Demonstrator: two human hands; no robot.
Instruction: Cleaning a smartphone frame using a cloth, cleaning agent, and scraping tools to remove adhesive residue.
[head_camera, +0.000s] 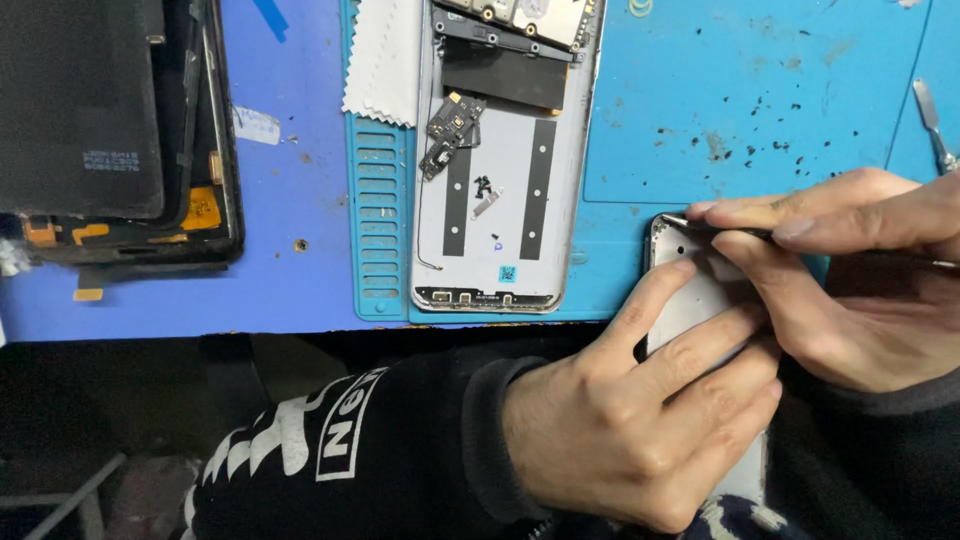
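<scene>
Just right of the opened phone shell (495, 190) on the blue mat (760, 100), the left hand (630, 420) grips a silver phone back (690, 300) while the right hand (850, 270) pinches thin tweezers (720, 228) against its top corner.

An opened phone shell (500, 200) lies on a mat (700, 110) mid-tabletop, loose parts (452, 130) inside it. A dismantled tablet (110, 130) sits toward the left edge. At the near right edge, both hands grip a second phone (690, 300).
</scene>
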